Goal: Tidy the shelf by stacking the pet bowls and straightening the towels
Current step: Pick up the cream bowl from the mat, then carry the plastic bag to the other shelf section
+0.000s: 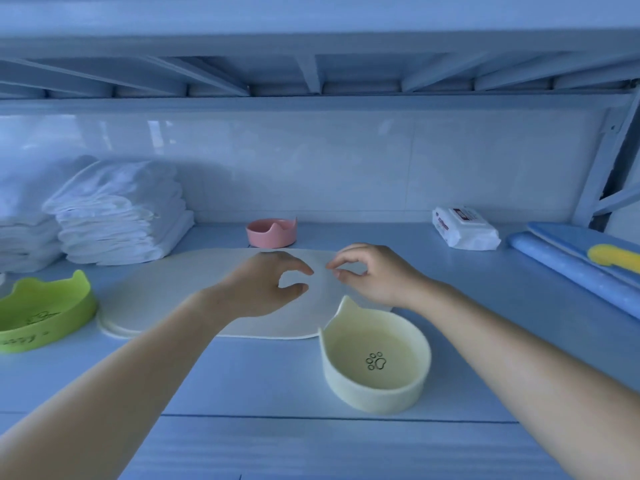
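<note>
Bare room is offered by the shelf [277, 382] along its near edge, bottom centre. The towels [117, 216], soft and easily slumped, are piled at upper left and are best squared from the sides. The green bowl [45, 310] at left, cream bowl [375, 362] at lower centre and pink bowl [272, 232] behind are judged light, stiff and best taken by the rim. The left hand [266, 285] and right hand [375, 277] are held loosely curled mid-frame, nothing grasped.
</note>
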Demonstrator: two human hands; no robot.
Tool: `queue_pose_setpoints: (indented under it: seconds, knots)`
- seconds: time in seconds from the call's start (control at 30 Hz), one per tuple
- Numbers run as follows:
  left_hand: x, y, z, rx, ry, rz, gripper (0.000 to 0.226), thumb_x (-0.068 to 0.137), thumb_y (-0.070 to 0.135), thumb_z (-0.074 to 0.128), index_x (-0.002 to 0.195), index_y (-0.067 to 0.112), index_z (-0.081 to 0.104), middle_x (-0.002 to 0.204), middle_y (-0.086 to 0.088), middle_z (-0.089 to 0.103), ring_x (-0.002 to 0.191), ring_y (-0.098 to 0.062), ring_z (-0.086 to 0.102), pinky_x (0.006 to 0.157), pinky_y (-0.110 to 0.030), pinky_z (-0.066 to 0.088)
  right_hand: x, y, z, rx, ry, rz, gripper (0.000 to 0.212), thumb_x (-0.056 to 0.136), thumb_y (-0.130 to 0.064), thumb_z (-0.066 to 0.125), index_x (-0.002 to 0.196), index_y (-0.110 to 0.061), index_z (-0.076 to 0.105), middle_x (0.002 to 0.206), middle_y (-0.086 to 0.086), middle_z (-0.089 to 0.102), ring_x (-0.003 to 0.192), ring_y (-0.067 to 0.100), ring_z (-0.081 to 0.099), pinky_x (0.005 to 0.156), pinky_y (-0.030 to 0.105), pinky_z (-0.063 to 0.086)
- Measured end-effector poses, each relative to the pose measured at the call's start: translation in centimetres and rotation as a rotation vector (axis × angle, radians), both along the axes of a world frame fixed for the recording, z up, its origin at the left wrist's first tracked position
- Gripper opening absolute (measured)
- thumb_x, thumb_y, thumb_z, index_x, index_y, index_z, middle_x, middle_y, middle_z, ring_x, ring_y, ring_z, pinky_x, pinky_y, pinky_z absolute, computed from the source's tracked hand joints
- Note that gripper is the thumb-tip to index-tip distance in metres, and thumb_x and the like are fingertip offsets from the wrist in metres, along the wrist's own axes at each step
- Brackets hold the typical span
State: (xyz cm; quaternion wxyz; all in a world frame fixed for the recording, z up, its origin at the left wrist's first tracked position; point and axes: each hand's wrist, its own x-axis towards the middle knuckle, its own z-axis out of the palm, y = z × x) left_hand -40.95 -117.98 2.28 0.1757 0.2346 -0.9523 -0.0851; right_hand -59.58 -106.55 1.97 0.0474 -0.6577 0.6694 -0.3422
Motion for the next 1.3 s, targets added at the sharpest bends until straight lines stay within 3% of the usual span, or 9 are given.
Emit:
queue_pose_setpoints:
  seconds: [0.17, 0.27, 0.47, 0.57, 0.63, 0.8, 0.97, 1.13, 1.3]
  knots:
    - [7.5, -0.9, 0.2, -0.080, 0.105, 0.181, 0.022, 0.088, 0.039, 0.053, 0.109, 0.041, 0.058, 0.119, 0.021, 0.056, 0.074, 0.004, 0.047, 0.078, -0.025, 0.042, 6.6, -2.8, 1.2, 0.015, 0.034, 0.110, 0.015, 0.088, -0.032, 0.060, 0.101, -0.031, 0.067, 0.111, -0.016, 0.060, 0.104, 0.002, 0.052, 0.082, 0.018, 0.039]
    - [13.4, -1.8, 0.2, -0.093, 0.141, 0.299, 0.021, 0.087, 0.038, 0.054, 0.107, 0.039, 0.060, 0.116, 0.020, 0.057, 0.057, 0.010, 0.044, 0.069, -0.025, 0.042, 11.3, -5.3, 1.7, 0.011, 0.093, 0.210, 0.017, 0.088, -0.030, 0.060, 0.104, -0.030, 0.066, 0.111, -0.015, 0.059, 0.100, -0.002, 0.049, 0.074, 0.007, 0.033]
    - [23.5, -3.4, 0.2, -0.131, 0.169, 0.515, 0.022, 0.086, 0.035, 0.056, 0.107, 0.038, 0.062, 0.113, 0.016, 0.058, 0.078, -0.010, 0.051, 0.070, -0.030, 0.047, 21.9, -10.9, 1.9, -0.009, 0.122, 0.430, 0.017, 0.085, -0.031, 0.062, 0.102, -0.031, 0.066, 0.098, -0.021, 0.056, 0.089, -0.004, 0.047, 0.068, 0.004, 0.033]
    - [28.0, -4.1, -0.5, -0.155, 0.180, 0.623, 0.022, 0.085, 0.036, 0.057, 0.107, 0.039, 0.061, 0.108, 0.019, 0.059, 0.060, -0.001, 0.050, 0.057, -0.025, 0.040, 26.6, -13.8, 1.5, -0.020, 0.118, 0.539, 0.019, 0.084, -0.033, 0.062, 0.103, -0.031, 0.066, 0.097, -0.017, 0.059, 0.090, 0.000, 0.049, 0.071, 0.008, 0.036]
    - [30.6, -4.3, -0.9, -0.169, 0.178, 0.704, 0.022, 0.085, 0.035, 0.056, 0.107, 0.039, 0.061, 0.106, 0.019, 0.060, 0.054, 0.001, 0.049, 0.056, -0.025, 0.041, 29.0, -15.6, 1.4, -0.026, 0.122, 0.586, 0.020, 0.084, -0.033, 0.063, 0.104, -0.030, 0.065, 0.100, -0.015, 0.060, 0.092, 0.003, 0.050, 0.073, 0.018, 0.037]
    - [35.9, -5.1, -1.0, -0.179, 0.166, 0.867, 0.028, 0.086, 0.032, 0.057, 0.114, 0.033, 0.061, 0.113, 0.014, 0.062, 0.099, -0.013, 0.060, 0.077, -0.026, 0.046, 33.3, -20.0, 1.6, -0.039, 0.148, 0.684, 0.023, 0.084, -0.035, 0.064, 0.106, -0.029, 0.065, 0.107, -0.012, 0.061, 0.094, 0.003, 0.050, 0.077, 0.020, 0.035]
    - [39.0, -7.8, -0.5, -0.139, 0.147, 0.950, 0.026, 0.087, 0.031, 0.057, 0.112, 0.033, 0.062, 0.114, 0.010, 0.060, 0.101, -0.012, 0.056, 0.082, -0.026, 0.045, 37.0, -24.5, 1.4, -0.071, 0.152, 0.751, 0.026, 0.085, -0.035, 0.062, 0.109, -0.029, 0.063, 0.112, -0.012, 0.061, 0.094, -0.001, 0.047, 0.077, 0.018, 0.032]
    - [40.9, -10.5, -0.7, -0.153, 0.159, 1.008, 0.027, 0.086, 0.031, 0.056, 0.112, 0.036, 0.060, 0.118, 0.011, 0.058, 0.102, -0.015, 0.058, 0.083, -0.038, 0.050, 40.0, -28.3, 1.2, -0.077, 0.134, 0.783, 0.024, 0.084, -0.034, 0.062, 0.107, -0.027, 0.064, 0.113, -0.010, 0.062, 0.096, 0.004, 0.052, 0.077, 0.019, 0.036]
    - [44.5, -13.2, -0.1, -0.256, 0.144, 1.013, 0.027, 0.084, 0.028, 0.056, 0.110, 0.037, 0.060, 0.116, 0.013, 0.058, 0.097, -0.016, 0.059, 0.076, -0.033, 0.051, 42.8, -30.8, 1.5, -0.090, 0.122, 0.780, 0.024, 0.085, -0.035, 0.063, 0.108, -0.029, 0.063, 0.112, -0.012, 0.060, 0.098, 0.003, 0.052, 0.078, 0.018, 0.035]
